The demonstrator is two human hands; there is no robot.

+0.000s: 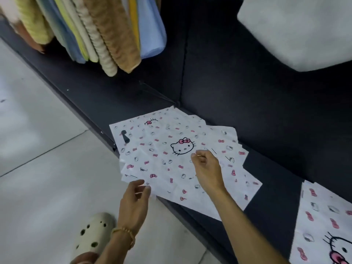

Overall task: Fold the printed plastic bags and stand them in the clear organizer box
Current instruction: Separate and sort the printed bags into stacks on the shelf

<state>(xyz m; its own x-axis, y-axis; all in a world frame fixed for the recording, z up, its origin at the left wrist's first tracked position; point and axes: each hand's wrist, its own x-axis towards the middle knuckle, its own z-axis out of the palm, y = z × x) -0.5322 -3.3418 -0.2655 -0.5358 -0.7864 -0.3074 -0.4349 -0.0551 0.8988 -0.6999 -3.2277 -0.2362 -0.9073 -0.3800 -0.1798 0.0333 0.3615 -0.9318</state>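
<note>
A fanned stack of white plastic bags (pixel 162 149), printed with a cat face and pink bows, lies flat on the dark shelf (pixel 266 130). My left hand (pixel 136 199) pinches the stack's near-left corner at the shelf's front edge. My right hand (pixel 206 168) rests over the middle of the top bag with its fingers curled, just right of the large cat face; whether it grips the plastic I cannot tell. Another printed bag (pixel 323 221) lies flat at the lower right. The clear organizer box is not in view.
Folded towels and cloths (pixel 91 29) hang over the shelf at the upper left. A pale blurred bin (pixel 301 31) sits at the upper right. Grey floor tiles (pixel 38 168) lie left of the shelf, with my foot in a cream clog (pixel 93 237) below.
</note>
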